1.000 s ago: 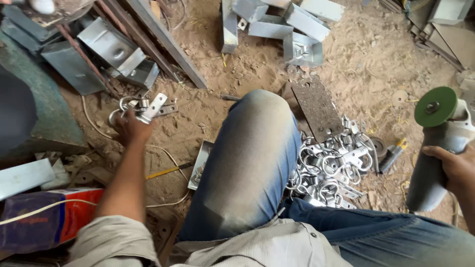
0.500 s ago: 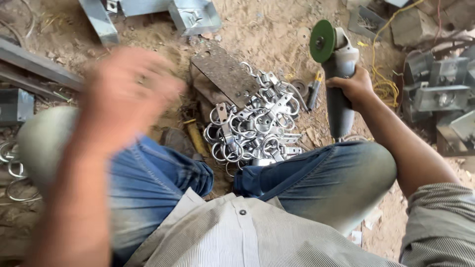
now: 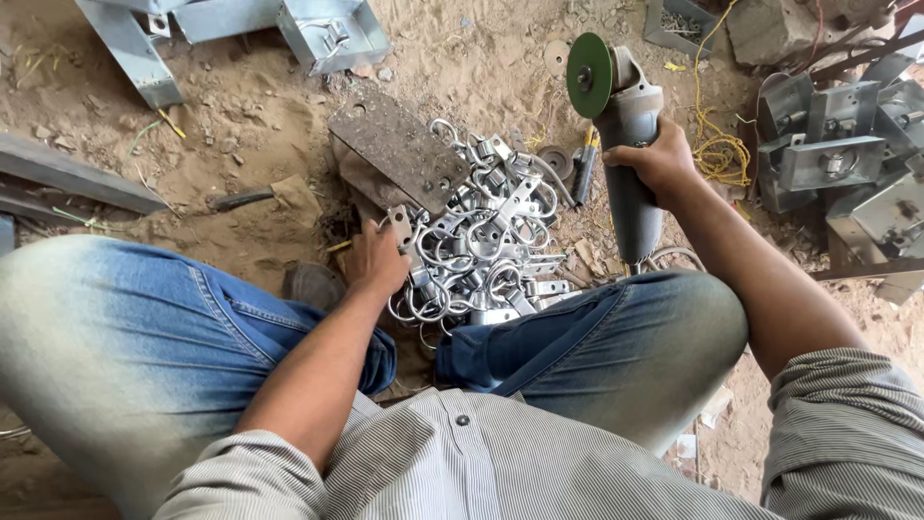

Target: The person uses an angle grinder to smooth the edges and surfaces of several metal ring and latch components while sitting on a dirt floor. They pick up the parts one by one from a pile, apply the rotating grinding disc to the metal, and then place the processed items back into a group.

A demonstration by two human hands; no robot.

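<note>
My right hand (image 3: 659,164) grips the grey body of an angle grinder (image 3: 626,144) with a green disc (image 3: 589,75), held upright above the sandy ground. My left hand (image 3: 377,262) reaches down between my knees to the left edge of a pile of shiny metal ring clamps (image 3: 481,250); its fingers close on one clamp piece (image 3: 401,227). A flat rusty steel plate (image 3: 399,144) with holes lies just behind the pile. My legs in blue jeans frame the pile on both sides.
Galvanised steel brackets (image 3: 327,34) lie at the top, more brackets and boxes (image 3: 833,144) are stacked at the right. A yellow cord (image 3: 717,144) coils beside the grinder. A steel bar (image 3: 67,173) lies at the left. The ground is sand with scraps.
My view swung from my left side to the pile between my knees. My left hand came across from the left and dropped onto the clamp pile. The grinder stayed in my right hand.
</note>
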